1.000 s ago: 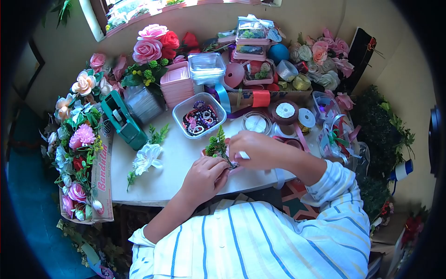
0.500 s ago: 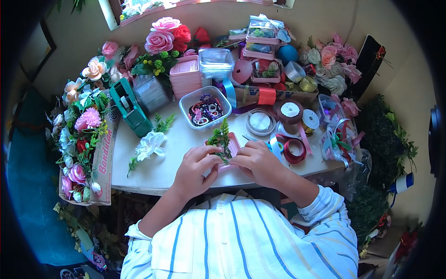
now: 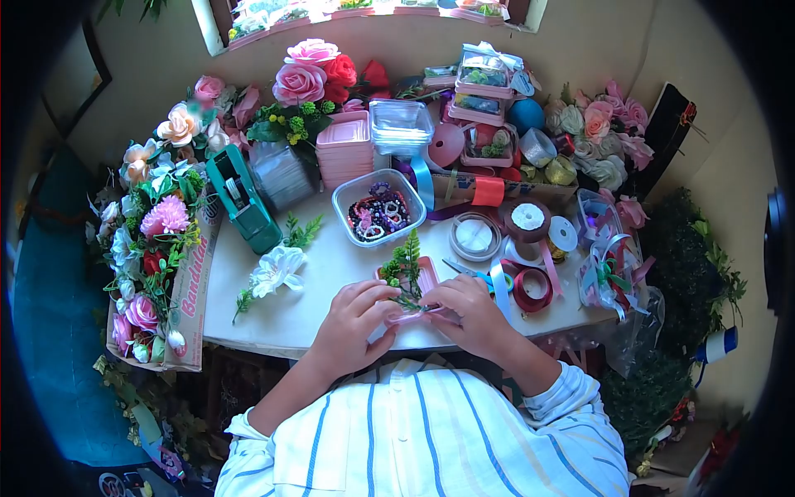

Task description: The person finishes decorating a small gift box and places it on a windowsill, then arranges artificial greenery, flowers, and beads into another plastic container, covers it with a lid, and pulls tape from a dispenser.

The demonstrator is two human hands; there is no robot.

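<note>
A green artificial sprig (image 3: 404, 267) stands up between my hands at the table's front edge. My left hand (image 3: 356, 321) is closed, with its thumb and fingers pinching near the lower part of the sprig. My right hand (image 3: 474, 315) is closed too, its fingertips at the stem end from the other side. Under and behind the sprig lies a small pink plastic tray (image 3: 427, 273), partly covered by the fingers. Scissors with blue handles (image 3: 487, 280) lie just beyond my right hand. A white artificial flower (image 3: 276, 272) with green leaves rests to the left.
A clear tub of beads (image 3: 379, 209) stands mid-table, with stacked pink trays (image 3: 344, 153) behind. Ribbon spools (image 3: 530, 219) crowd the right. At the left are a green dispenser-like tool (image 3: 244, 199) and a cardboard box (image 3: 189, 306) of artificial flowers.
The camera view has shifted, so the table and its objects appear lower and slightly to the right. Both hands stay at the sprig, with only slight finger movement.
</note>
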